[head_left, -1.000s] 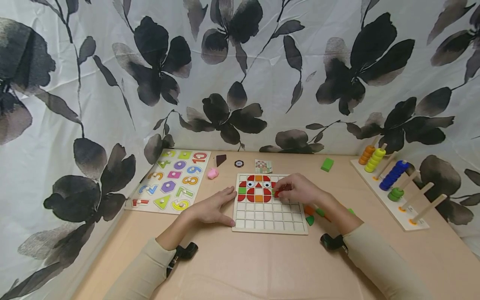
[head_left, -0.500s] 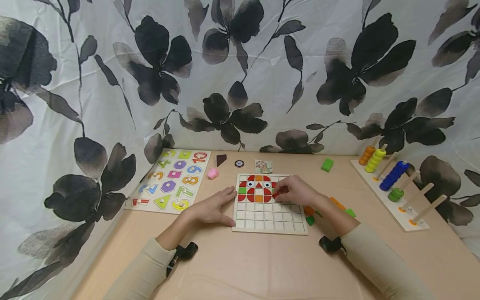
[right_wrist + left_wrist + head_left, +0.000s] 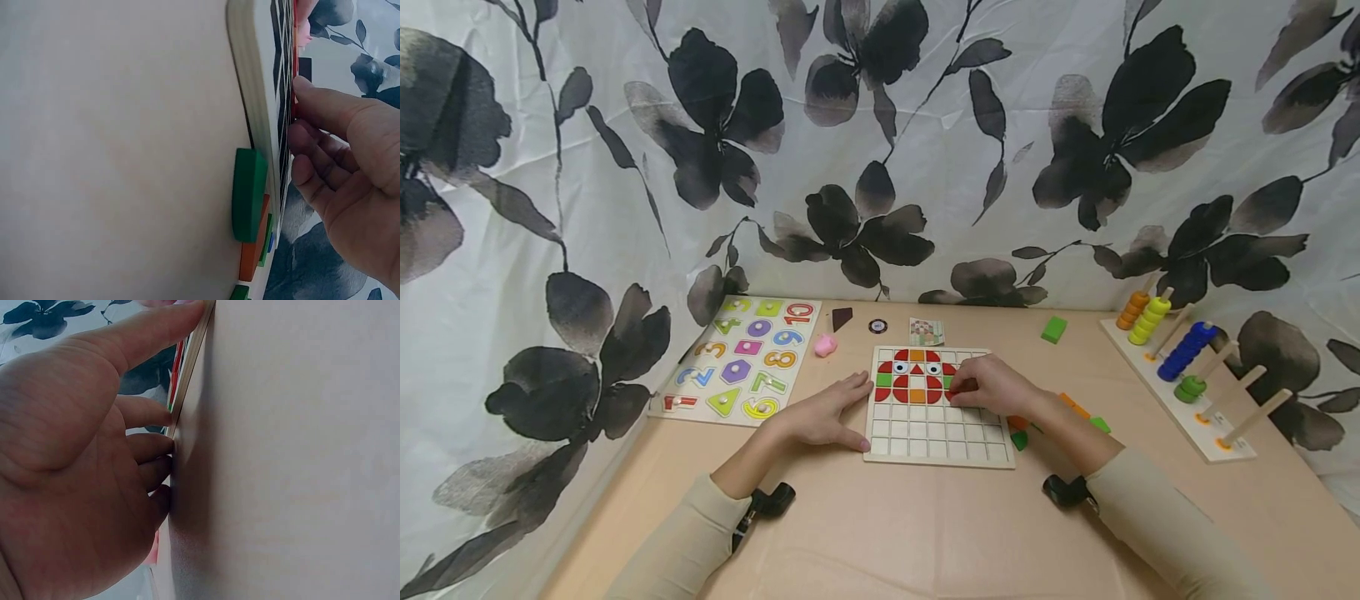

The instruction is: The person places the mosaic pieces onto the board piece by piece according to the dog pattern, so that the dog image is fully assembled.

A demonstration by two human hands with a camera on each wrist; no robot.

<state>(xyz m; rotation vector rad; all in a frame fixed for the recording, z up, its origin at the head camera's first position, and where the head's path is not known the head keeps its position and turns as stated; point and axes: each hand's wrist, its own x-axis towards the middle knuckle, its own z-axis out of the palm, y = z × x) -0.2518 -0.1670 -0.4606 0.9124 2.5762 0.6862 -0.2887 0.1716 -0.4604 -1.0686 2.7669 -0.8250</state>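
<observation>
A white gridded puzzle board [image 3: 928,433] lies flat on the table, red, orange, green and eye-marked tiles filling part of its far rows. Along its left edge rests my left hand [image 3: 820,419], fingers extended, with the thumb by the near corner; the left wrist view shows the fingertips touching the board's side [image 3: 194,365]. My right hand [image 3: 996,385] is over the board's right part. Its curled thumb and fingers hold a red tile [image 3: 950,397] down at the pattern's right end. In the right wrist view the thumb meets the red tile's edge [image 3: 295,111]; the fingertips partly hide the tile.
Loose green [image 3: 249,197] and orange [image 3: 253,259] blocks lie right of the board. A number puzzle [image 3: 741,371] is at left, a bead stacker [image 3: 1180,392] at right. Behind stand a pink lump [image 3: 825,345], a picture card [image 3: 927,332] and a green block [image 3: 1054,330].
My right hand has lowered the red tile into the grid at the pattern's right end and shifted slightly. The left hand keeps its place on the board's edge.
</observation>
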